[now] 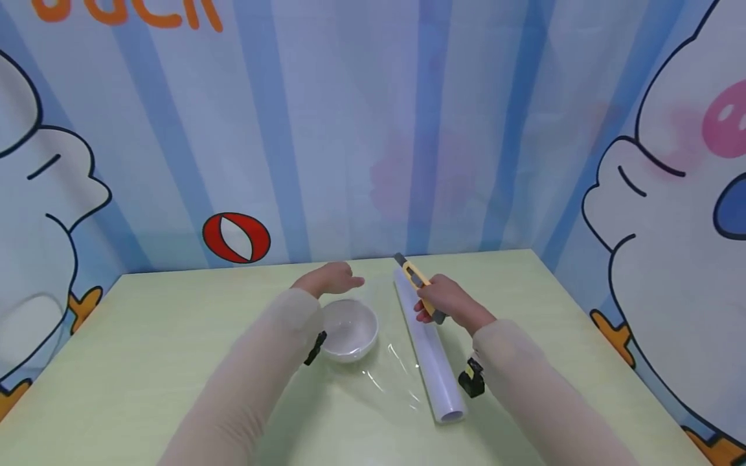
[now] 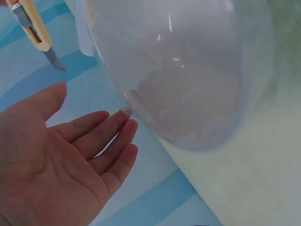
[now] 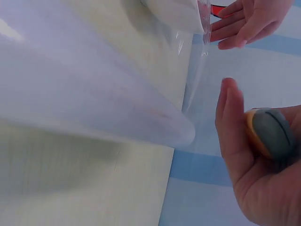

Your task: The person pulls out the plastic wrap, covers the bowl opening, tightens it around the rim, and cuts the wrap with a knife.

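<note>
On my feed, the right hand [image 1: 449, 299] grips a knife [image 1: 415, 275] above the roll [image 1: 434, 369] — the left hand [image 1: 329, 279], fingers loosely straight, sits just beyond the bowl [image 1: 350, 330]; whether it touches, I can't tell. Clear film [image 1: 390, 375] spans roll to bowl.

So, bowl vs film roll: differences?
The bowl is round and wide-mouthed; the film roll is a long, slim tube. The bowl stands upright, opening up; the film roll lies on its side. The film roll is longer than the bowl is wide. Both look whitish and rest on the table.
</note>
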The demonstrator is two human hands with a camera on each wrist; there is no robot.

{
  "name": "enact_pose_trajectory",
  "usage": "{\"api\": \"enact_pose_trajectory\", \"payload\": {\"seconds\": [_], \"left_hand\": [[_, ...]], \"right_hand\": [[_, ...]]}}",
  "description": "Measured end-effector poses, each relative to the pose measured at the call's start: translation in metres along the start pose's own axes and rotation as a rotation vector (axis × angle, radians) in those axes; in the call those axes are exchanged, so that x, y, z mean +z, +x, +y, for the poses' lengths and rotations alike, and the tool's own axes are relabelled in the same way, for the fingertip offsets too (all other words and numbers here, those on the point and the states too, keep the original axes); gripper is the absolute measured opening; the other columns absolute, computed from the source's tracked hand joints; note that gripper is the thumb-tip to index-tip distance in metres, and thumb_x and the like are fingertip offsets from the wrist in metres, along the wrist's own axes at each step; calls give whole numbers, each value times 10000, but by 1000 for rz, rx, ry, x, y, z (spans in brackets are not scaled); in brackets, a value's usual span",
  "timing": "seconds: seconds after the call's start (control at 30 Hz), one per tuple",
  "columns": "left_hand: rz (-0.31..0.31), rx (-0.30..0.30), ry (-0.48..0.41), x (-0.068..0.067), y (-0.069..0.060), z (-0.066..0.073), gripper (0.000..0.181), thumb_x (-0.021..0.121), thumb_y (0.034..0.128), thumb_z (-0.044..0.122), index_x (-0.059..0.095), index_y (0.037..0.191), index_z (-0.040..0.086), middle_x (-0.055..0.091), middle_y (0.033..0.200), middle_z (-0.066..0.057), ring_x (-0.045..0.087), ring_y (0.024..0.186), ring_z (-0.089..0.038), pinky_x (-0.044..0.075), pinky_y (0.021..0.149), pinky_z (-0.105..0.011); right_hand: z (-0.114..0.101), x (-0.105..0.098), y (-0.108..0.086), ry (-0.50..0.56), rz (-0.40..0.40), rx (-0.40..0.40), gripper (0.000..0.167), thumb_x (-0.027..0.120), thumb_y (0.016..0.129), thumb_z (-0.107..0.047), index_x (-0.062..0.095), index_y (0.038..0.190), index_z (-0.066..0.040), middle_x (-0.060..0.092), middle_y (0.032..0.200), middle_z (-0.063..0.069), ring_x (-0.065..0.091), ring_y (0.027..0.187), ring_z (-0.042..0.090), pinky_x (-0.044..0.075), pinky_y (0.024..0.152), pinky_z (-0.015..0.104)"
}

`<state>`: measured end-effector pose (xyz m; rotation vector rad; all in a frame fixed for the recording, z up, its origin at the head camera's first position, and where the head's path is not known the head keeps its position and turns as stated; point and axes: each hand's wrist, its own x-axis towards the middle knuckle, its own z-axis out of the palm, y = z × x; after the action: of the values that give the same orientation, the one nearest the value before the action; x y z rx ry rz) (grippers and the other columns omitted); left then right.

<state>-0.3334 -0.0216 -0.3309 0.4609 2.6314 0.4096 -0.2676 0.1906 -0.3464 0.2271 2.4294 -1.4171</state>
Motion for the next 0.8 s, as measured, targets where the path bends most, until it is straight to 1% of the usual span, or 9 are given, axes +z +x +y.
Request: {"api": "enact_pose_trajectory", "payload": {"seconds": [0.13,0.23,0.3,0.37,0.43,0.53,0.6,0.73,0.8], "left_hand": [[-9,-81,-7,10,10,12,521,397,975,366,387,1373,30,417,1413,-133,379,1317,-282,324,1075,-432],[11,-107,10,19,18,18,492,400,976,333,392,1372,42,414,1419,-120,375,1322,-272,317,1082,-420],[47,-109,31,25,23,20,429,413,973,295,463,1313,39,480,1363,-115,444,1267,-255,358,1052,-400],[87,-105,55,30,28,21,367,429,967,267,532,1235,38,548,1282,-114,518,1174,-236,407,999,-381],[123,-102,70,33,31,22,320,443,962,248,576,1165,41,595,1197,-109,562,1058,-213,442,936,-361],[152,-100,88,35,34,24,284,460,957,233,601,1110,39,621,1099,-101,560,920,-190,462,863,-337],[179,-92,107,34,36,26,251,478,950,216,624,1043,35,638,1024,-97,555,849,-186,471,827,-325],[233,-64,131,34,39,27,198,515,929,176,659,926,39,664,926,-80,580,793,-183,493,774,-316],[252,-50,135,34,39,26,186,523,920,155,669,894,42,675,920,-79,594,791,-188,499,758,-314]], "right_hand": [[-5,8,9,-46,48,10,278,412,943,-143,412,1152,41,594,694,51,607,645,152,477,588,249],[-7,17,13,-53,70,-14,274,408,926,-139,416,1130,44,571,674,34,571,679,173,408,572,230],[-7,23,14,-52,77,-29,272,407,917,-139,405,1119,43,552,676,32,536,659,159,393,565,226],[-7,28,16,-63,88,-36,282,413,910,-140,402,1120,48,544,681,33,518,635,142,392,556,215],[-7,32,16,-106,99,-35,325,414,905,-150,390,1153,58,542,699,32,510,630,132,390,552,208],[-6,35,17,-169,112,-27,387,411,897,-162,368,1208,64,547,719,35,504,623,132,385,543,206],[-6,35,16,-202,117,-32,405,409,891,-164,357,1222,64,547,720,34,503,610,130,382,537,206],[-7,36,17,-232,100,-34,375,397,904,-148,349,1215,56,536,702,40,486,557,122,389,504,211],[-8,37,17,-235,87,-22,356,387,904,-124,341,1210,51,523,695,49,482,544,127,401,489,216]]}}
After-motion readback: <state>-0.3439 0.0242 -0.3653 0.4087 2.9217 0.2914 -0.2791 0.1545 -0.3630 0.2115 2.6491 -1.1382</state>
